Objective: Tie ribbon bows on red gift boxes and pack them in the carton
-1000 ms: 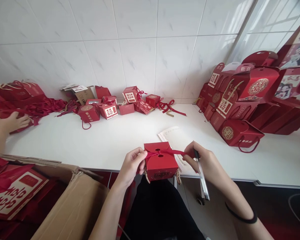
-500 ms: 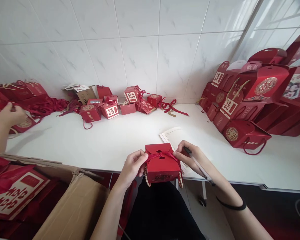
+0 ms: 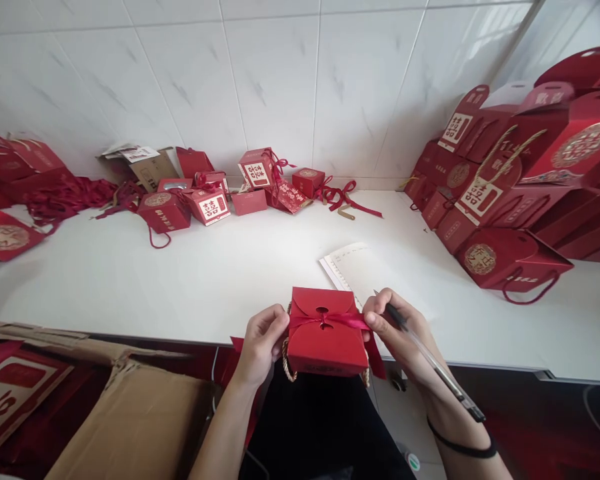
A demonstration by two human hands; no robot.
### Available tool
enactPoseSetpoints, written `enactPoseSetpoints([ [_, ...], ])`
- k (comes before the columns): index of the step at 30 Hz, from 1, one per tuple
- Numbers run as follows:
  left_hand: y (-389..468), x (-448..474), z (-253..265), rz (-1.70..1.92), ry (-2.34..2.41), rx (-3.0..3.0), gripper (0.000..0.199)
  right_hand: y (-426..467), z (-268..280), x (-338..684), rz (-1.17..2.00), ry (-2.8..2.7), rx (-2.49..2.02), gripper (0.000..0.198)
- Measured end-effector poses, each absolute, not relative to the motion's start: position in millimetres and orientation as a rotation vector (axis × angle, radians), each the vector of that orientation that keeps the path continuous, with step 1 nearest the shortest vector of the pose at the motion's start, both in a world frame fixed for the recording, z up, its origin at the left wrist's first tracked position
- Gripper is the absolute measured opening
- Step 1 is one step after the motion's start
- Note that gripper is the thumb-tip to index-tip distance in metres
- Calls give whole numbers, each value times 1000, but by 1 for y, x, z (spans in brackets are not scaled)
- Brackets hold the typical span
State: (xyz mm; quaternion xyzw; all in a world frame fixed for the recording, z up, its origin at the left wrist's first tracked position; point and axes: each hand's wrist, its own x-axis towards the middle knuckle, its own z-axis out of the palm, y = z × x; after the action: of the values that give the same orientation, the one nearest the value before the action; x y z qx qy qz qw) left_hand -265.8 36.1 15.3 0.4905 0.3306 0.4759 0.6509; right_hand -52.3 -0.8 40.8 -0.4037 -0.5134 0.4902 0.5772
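Observation:
A red gift box (image 3: 325, 350) with twisted rope handles is at the table's front edge, above my lap. A red ribbon (image 3: 347, 321) crosses its top and meets at a small knot between two cut-out holes. At the box's left side my left hand (image 3: 265, 340) pinches one ribbon end, its tail showing below. My right hand (image 3: 397, 333) is closed on the other end at the right side. A pen (image 3: 437, 367) also lies in that hand, slanting back over the wrist. An open notebook (image 3: 360, 267) rests just behind the box.
Finished-looking red boxes (image 3: 515, 260) are stacked at the right. Several small boxes (image 3: 213, 207) and loose ribbons (image 3: 347, 200) lie along the tiled wall. More ribbon (image 3: 73, 200) is heaped at the left. A cardboard carton (image 3: 135, 413) holding red boxes stands at the lower left.
The ribbon end in my right hand has been drawn out to the right and the knot looks smaller. Another person's hand at the far left has left the view. My view has tilted down.

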Motion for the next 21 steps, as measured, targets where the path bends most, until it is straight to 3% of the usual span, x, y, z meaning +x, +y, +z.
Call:
enactPoseSetpoints([
  [6,42,-270,12,999,642,1131,43,2,34,-49,1369,-1087,-789,25],
  [13,39,-280,15,930,723,1196,40,-3,35,-43,1162,-1201,-1020,24],
  [21,42,-278,20,883,865,1260,46,0,35,-45,1220,-1184,-1018,27],
])
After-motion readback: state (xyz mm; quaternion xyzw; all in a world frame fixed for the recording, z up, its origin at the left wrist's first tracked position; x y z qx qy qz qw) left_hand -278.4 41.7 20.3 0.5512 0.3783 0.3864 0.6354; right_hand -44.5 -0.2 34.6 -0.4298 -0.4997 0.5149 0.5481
